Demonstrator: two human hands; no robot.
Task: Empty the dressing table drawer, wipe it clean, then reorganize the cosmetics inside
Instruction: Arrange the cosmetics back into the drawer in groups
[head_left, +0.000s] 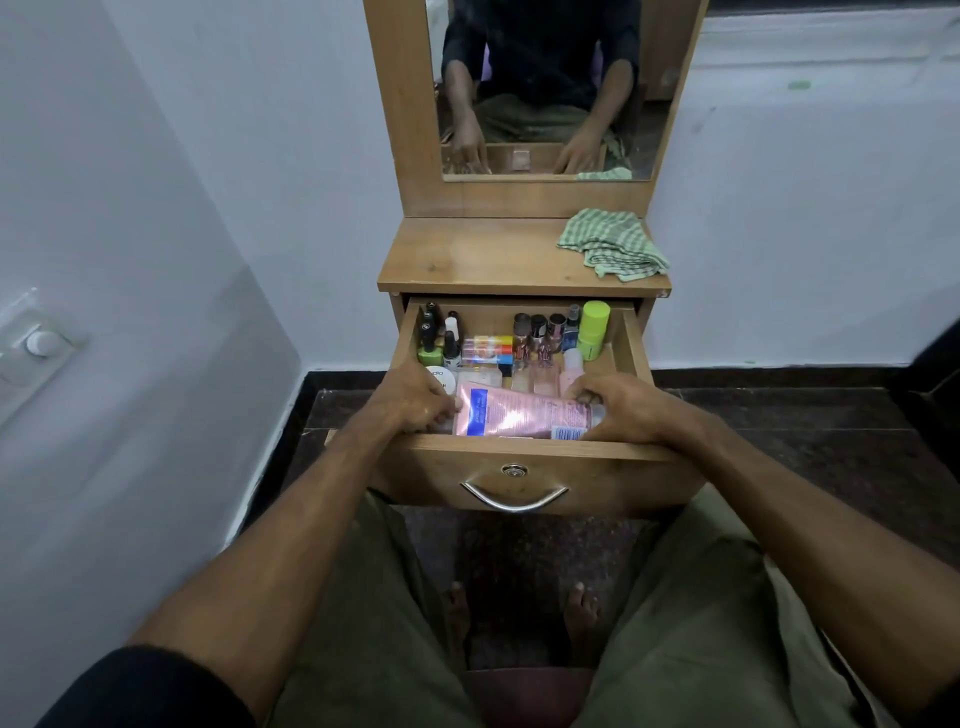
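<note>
Presently, stage: judged late reorganizing, since cosmetics stand sorted and nothing lies outside.
Drawer (631, 358): pulled fully out of the dressing table (467, 254), giving both hands reach to its front edge.
Pink tube (519, 413): laid flat along the drawer's front wall, label up; probably too long to stand, hence placed lying.
Left grip (410, 400): fingers curled at the tube's crimped end, touching it; true hold or mere nudge cannot be told.
Right grip (618, 408): fingers curled round the tube's cap end, steadying it for alignment.
Nail polish bottles (434, 338): grouped upright at rear left, kept together by kind.
Lime-green container (593, 330): upright at rear right beside small dark-capped bottles (540, 335).
White jar (441, 379): just beside the left hand, partly hidden.
Checked cloth (613, 244): crumpled on the table top, right side, well apart from both hands; judged set aside after wiping.
Mirror (545, 88): reflecting both arms over the drawer.
</note>
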